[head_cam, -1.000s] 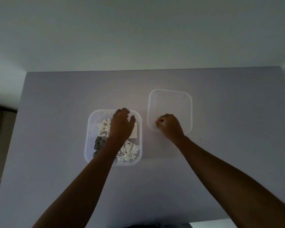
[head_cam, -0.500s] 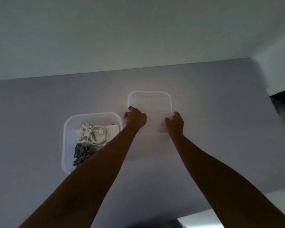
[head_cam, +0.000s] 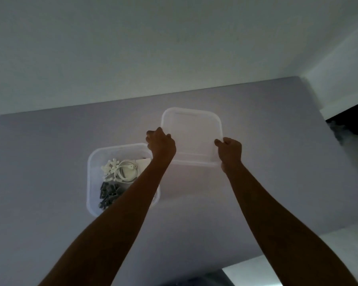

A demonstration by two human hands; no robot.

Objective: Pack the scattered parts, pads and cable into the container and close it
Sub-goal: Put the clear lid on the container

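Both hands, left (head_cam: 161, 144) and right (head_cam: 229, 150), grip the clear lid (head_cam: 191, 137), fingers curled round its edges; no writing is legible on it.

Both arms bare, extended forward toward 12 o'clock, forearms converging slightly. Left hand (head_cam: 161, 143) at 11 o'clock, knuckles up, fingers curled over left edge of lid (head_cam: 191, 137). Right hand (head_cam: 229, 150) at 1 o'clock, thumb and fingers pinching lid's right edge. Wrists straight, hands level, well apart.
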